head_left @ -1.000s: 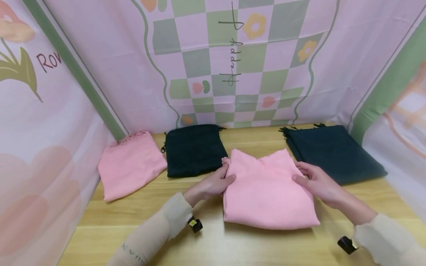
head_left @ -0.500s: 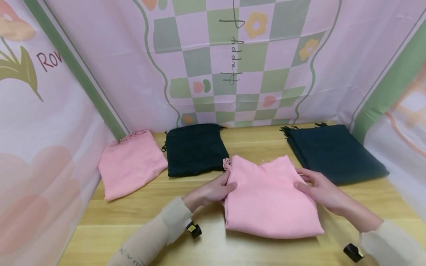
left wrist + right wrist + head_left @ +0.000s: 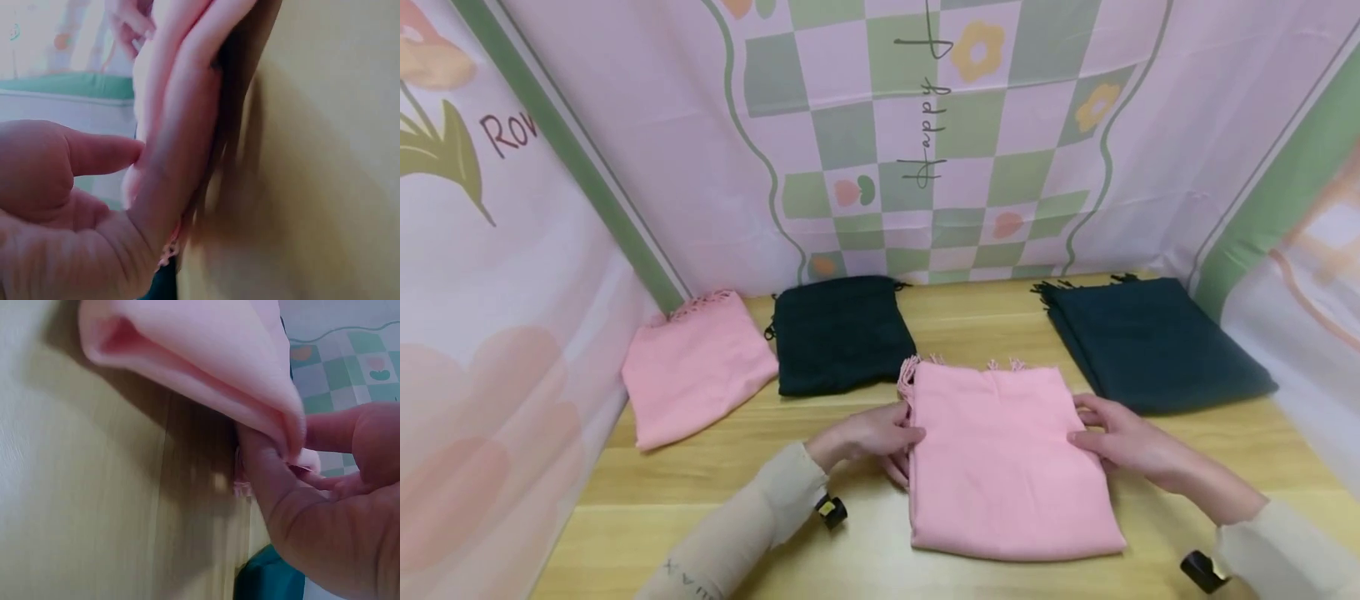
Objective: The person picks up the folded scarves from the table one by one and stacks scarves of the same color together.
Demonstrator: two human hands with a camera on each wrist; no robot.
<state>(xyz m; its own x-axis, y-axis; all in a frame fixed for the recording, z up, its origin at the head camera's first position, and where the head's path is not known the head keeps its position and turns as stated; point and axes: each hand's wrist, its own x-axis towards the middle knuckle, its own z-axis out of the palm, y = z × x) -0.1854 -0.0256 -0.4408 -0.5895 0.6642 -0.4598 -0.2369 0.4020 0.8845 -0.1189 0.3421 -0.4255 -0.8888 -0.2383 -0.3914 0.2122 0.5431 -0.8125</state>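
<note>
A folded pink scarf (image 3: 1003,467) with fringe along its far edge lies between both hands at the front of the table in the head view. My left hand (image 3: 872,435) pinches its left edge, thumb on top and fingers under the layers. Opposite, my right hand (image 3: 1131,440) grips the right edge in the same way. In the left wrist view, the thumb presses the layered pink fold (image 3: 187,106) while a finger runs along its underside. The right wrist view has the scarf's side edge (image 3: 206,375) between thumb and fingers, raised over its shadow on the wood.
Behind, a second folded pink scarf (image 3: 696,375) lies at the left, a black folded scarf (image 3: 842,337) beside it, and a dark teal fringed scarf (image 3: 1157,346) at the right. Printed fabric walls (image 3: 715,167) enclose the wooden table (image 3: 647,517) at the back and sides.
Both hands have drawn the pink scarf nearer and lowered it. Its peaked far edge has flattened, and more fringe shows there. The other scarves stay put.
</note>
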